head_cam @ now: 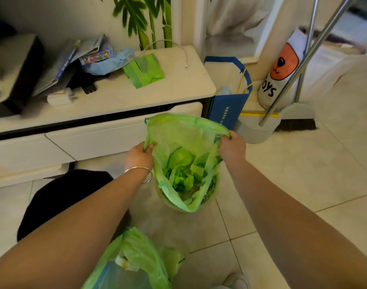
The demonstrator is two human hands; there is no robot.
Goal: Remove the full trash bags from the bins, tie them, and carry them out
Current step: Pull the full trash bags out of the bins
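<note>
Trash bag: a thin green trash bag sits in the middle of the head camera's view, its mouth pulled wide open and lifted above the bin, with crumpled green and pale rubbish visible inside.
Bin: a small round bin stands on the tiled floor directly under the bag; only part of its rim and wall shows, since the bag's lower end is still down inside it.
Left hand: the left hand is closed around the left edge of the bag's mouth; a thin silver bangle circles the wrist.
Right hand: the right hand is closed around the right edge of the bag's mouth, pinching the rim near its top corner.
Second bag: another green bag with rubbish in it lies on the floor at the bottom of the view, near the person, partly behind the left forearm.
Cabinet: a low white cabinet with drawers runs behind the bin; on top lie papers, a blue box, a white cable and a flat green packet.
Right side: a blue paper bag stands just beside the cabinet's end; past it, a broom and a long-handled dustpan lean against a pillar beside a white roll with an orange bear face.
Floor, left: a dark shape lies on the tiles beside the left arm; what it is cannot be told.
</note>
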